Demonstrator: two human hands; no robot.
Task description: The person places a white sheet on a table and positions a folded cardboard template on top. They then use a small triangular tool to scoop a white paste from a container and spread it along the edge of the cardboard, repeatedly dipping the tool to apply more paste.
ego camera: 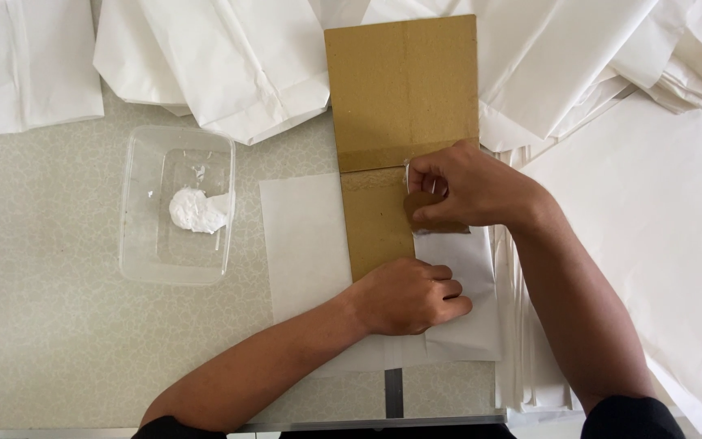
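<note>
Nearest to the viewer, two bare forearms come up from the lower edge, dark sleeves just showing at the bottom. At the end of one, the person's left hand (410,295) is curled into a loose fist, knuckles down, pressing on a flat sheet of white paper (306,244) that lies on the pale patterned tabletop (50,325). It grips nothing that I can see; it simply weighs the paper down near the lower end of a narrow brown cardboard strip (375,223) lying on the sheet.

Further up, the right hand (463,187) has its fingers bunched together, pinching a small brown cardboard scrap (420,203) against the right edge of that strip. A bit of something clear or shiny peeks out beside the fingers, but I cannot tell what it is. Just above, touching the strip's upper end, lies a larger square panel of brown cardboard (401,85) with a crease near its lower edge.

Off to the left, well apart from both hands, sits a clear rectangular plastic tub (136,203) holding a blob of white paste (197,210) near its middle.

Along the far edge, folded white paper bags (221,57) overlap one another in a loose row, and to the right a stack of more white paper sheets (660,219) runs under the right forearm down to the table's front edge.
</note>
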